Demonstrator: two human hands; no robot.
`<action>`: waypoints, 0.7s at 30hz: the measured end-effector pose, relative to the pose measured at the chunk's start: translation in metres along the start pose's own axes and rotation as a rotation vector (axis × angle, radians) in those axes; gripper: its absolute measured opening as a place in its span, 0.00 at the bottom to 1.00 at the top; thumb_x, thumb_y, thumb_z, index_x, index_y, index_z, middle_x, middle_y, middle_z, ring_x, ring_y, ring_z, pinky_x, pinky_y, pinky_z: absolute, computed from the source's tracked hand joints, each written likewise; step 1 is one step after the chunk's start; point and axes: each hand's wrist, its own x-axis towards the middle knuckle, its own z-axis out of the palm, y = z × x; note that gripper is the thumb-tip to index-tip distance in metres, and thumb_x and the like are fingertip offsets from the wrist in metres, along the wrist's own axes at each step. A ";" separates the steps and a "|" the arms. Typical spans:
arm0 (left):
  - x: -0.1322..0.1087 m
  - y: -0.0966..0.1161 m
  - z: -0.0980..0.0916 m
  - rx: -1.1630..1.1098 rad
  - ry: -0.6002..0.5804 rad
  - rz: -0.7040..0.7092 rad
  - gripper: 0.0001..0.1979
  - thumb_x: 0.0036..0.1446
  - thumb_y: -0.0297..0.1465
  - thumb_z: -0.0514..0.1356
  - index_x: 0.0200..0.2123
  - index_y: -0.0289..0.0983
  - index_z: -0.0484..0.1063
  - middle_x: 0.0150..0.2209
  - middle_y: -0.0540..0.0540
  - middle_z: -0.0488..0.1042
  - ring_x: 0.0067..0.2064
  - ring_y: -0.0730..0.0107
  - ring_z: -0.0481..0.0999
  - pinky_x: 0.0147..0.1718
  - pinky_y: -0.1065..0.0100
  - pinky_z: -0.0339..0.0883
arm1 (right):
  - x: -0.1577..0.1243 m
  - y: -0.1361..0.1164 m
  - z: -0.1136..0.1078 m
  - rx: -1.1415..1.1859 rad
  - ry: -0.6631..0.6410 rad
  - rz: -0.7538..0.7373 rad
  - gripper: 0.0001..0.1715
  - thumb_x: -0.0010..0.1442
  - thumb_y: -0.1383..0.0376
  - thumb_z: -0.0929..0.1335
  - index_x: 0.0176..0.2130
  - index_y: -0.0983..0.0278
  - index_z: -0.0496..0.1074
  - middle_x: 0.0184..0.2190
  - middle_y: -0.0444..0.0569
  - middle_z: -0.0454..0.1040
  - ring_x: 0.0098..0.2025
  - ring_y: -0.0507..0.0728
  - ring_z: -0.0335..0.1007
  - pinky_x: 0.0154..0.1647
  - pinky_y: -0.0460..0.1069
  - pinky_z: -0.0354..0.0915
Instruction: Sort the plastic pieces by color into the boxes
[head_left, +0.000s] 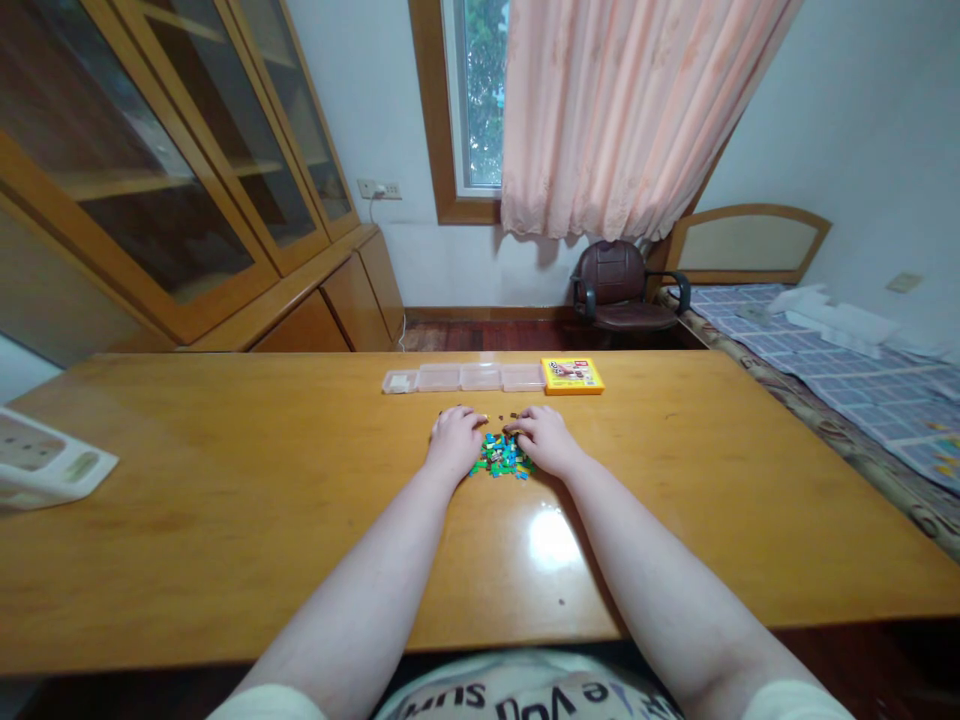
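A small heap of building bricks (504,457), mostly blue and green with some yellow, white and dark ones, lies on the wooden table between my hands. My left hand (454,440) rests at the heap's left side, its fingers apart and bent toward a small yellow piece. On the right side, my right hand (547,438) has its fingers spread over the heap's edge, fingertips at some dark pieces. A few brown bricks (514,415) lie just beyond the heap. Anything beneath the fingertips is too small to make out.
Behind the bricks stands a row of clear plastic trays (480,377), with a yellow box (572,376) at its right end. A white plastic holder (52,460) is at the table's left. Beyond the table (225,520) are a brown armchair (616,285), a cabinet and a bed.
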 end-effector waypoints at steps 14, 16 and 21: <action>-0.002 0.003 0.002 -0.013 -0.092 0.110 0.21 0.55 0.27 0.51 0.51 0.46 0.72 0.56 0.46 0.67 0.59 0.59 0.60 0.60 0.53 0.51 | 0.000 0.002 -0.001 0.022 0.050 0.068 0.15 0.59 0.66 0.63 0.41 0.60 0.77 0.37 0.50 0.72 0.42 0.57 0.62 0.47 0.51 0.55; -0.001 0.002 0.001 -0.010 -0.049 0.079 0.20 0.55 0.27 0.51 0.49 0.43 0.74 0.55 0.45 0.68 0.57 0.60 0.62 0.59 0.55 0.54 | 0.001 0.002 -0.002 0.027 0.056 0.058 0.16 0.59 0.66 0.63 0.42 0.61 0.77 0.37 0.50 0.72 0.42 0.57 0.63 0.47 0.50 0.55; 0.000 0.002 0.003 -0.005 -0.064 0.058 0.19 0.55 0.27 0.52 0.46 0.42 0.75 0.53 0.44 0.69 0.56 0.59 0.63 0.59 0.56 0.55 | 0.001 0.003 -0.001 0.000 0.057 0.073 0.16 0.57 0.67 0.63 0.42 0.60 0.77 0.37 0.50 0.73 0.41 0.57 0.64 0.46 0.50 0.56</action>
